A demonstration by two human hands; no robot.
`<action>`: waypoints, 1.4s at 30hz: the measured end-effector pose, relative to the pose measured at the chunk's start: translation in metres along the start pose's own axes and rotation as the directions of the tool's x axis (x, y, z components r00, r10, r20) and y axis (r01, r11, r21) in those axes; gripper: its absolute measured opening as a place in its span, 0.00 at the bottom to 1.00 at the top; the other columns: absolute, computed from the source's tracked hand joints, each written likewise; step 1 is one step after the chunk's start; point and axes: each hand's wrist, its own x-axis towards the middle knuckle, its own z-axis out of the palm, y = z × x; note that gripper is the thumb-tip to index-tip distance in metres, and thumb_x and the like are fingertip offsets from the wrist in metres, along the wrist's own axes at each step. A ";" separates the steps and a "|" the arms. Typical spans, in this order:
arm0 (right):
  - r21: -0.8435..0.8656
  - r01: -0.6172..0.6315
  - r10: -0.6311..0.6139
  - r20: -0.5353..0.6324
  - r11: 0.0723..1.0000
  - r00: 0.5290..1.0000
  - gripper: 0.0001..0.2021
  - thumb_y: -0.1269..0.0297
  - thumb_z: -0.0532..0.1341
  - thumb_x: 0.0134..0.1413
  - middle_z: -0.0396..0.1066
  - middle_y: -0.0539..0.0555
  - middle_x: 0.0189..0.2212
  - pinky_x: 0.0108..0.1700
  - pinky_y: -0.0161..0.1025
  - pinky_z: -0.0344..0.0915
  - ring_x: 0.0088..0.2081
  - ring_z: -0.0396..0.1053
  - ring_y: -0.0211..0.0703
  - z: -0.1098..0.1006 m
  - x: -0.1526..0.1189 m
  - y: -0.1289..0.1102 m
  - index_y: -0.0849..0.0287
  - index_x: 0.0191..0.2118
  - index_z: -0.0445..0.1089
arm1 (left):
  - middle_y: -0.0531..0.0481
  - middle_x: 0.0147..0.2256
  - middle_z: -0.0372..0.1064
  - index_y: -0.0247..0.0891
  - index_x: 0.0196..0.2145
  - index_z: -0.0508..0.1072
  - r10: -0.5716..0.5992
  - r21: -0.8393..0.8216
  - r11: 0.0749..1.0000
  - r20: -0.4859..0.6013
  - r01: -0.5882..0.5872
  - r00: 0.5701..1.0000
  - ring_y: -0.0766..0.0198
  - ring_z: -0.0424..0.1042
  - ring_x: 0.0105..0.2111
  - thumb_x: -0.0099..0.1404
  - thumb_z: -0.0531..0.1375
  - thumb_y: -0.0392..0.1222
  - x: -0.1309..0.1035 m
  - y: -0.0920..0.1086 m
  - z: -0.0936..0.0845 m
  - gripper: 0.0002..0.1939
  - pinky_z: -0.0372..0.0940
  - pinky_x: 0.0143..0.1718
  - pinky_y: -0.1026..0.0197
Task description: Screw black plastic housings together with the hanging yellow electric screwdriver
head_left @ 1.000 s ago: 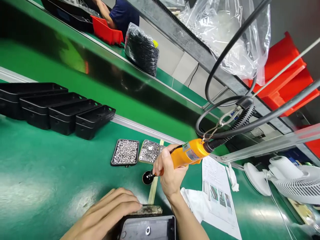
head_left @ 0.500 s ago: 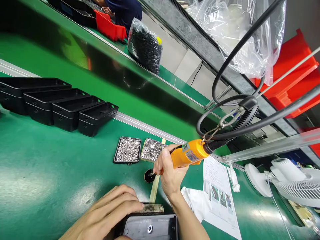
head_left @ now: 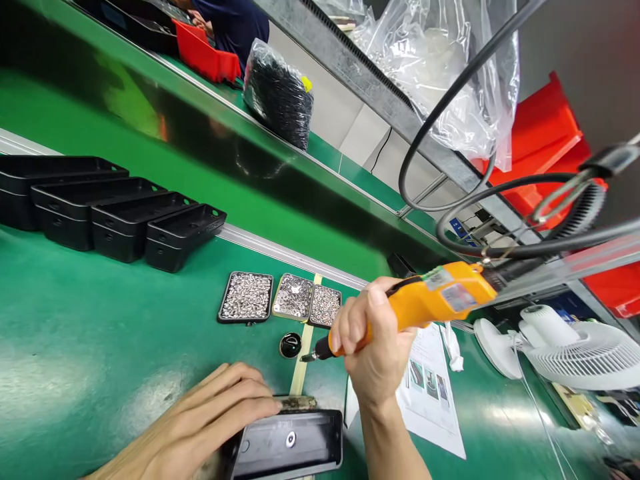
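Note:
My right hand (head_left: 375,333) grips an orange electric screwdriver (head_left: 435,293), its bit pointing left over a yellow tape strip. Left of the bit sits a small round dark container (head_left: 290,345) with a glossy black inside. My left hand (head_left: 220,420) lies with fingers closed over the edge of a black plastic case (head_left: 305,443); its thumb is hidden. Inside the case a shiny washer-like ring (head_left: 291,439) shows. A worn block (head_left: 297,403) sits behind the case. Beyond stand a tray of screws (head_left: 246,297), a tray of washers (head_left: 293,297) and a tray of small metal parts (head_left: 325,305).
Several black cases (head_left: 185,233) stand in a row at the left. Printed sheets (head_left: 430,407) lie right of my forearm, near a white fan (head_left: 585,353). A black cable (head_left: 415,167) loops above the screwdriver. Across the bench, a person in dark clothing (head_left: 235,27) works beside a red bin (head_left: 205,53).
My right hand has drawn the screwdriver rightward, and its bit has left the round dark container. My left hand stays on the case. The view has shifted slightly.

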 end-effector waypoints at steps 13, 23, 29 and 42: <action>0.029 -0.029 0.022 0.208 0.999 0.978 0.07 0.61 0.59 0.82 0.51 0.37 0.19 0.16 0.25 0.55 0.15 0.45 0.32 -0.012 -0.069 -0.030 0.44 0.48 0.74 | 0.51 0.53 0.84 0.47 0.69 0.72 0.140 -0.077 0.987 -0.037 -0.143 0.989 0.57 0.81 0.54 0.66 0.77 0.58 0.053 0.034 -0.042 0.40 0.77 0.58 0.58; -0.103 0.102 -0.089 0.122 0.989 0.989 0.05 0.59 0.59 0.82 0.51 0.36 0.20 0.13 0.26 0.51 0.12 0.40 0.30 -0.018 -0.084 -0.005 0.46 0.48 0.72 | 0.51 0.54 0.84 0.48 0.65 0.75 0.069 -0.094 0.993 0.011 -0.067 0.998 0.54 0.81 0.54 0.64 0.78 0.58 0.050 0.035 -0.041 0.36 0.77 0.61 0.53; -0.104 0.067 -0.055 0.115 0.992 0.992 0.03 0.56 0.61 0.81 0.49 0.37 0.20 0.15 0.27 0.51 0.14 0.41 0.31 -0.015 -0.096 -0.003 0.44 0.49 0.71 | 0.53 0.54 0.83 0.50 0.65 0.74 0.040 -0.112 0.993 0.013 -0.038 0.999 0.55 0.82 0.54 0.62 0.79 0.54 0.048 0.038 -0.040 0.37 0.73 0.65 0.52; -0.055 -0.018 0.041 0.451 0.998 0.892 0.05 0.58 0.58 0.80 0.52 0.37 0.16 0.16 0.34 0.60 0.10 0.49 0.35 -0.049 -0.085 -0.008 0.40 0.49 0.71 | 0.59 0.49 0.82 0.52 0.57 0.75 0.001 -0.097 0.995 -0.086 -0.009 0.996 0.59 0.83 0.49 0.58 0.78 0.45 0.054 0.046 -0.034 0.31 0.70 0.63 0.56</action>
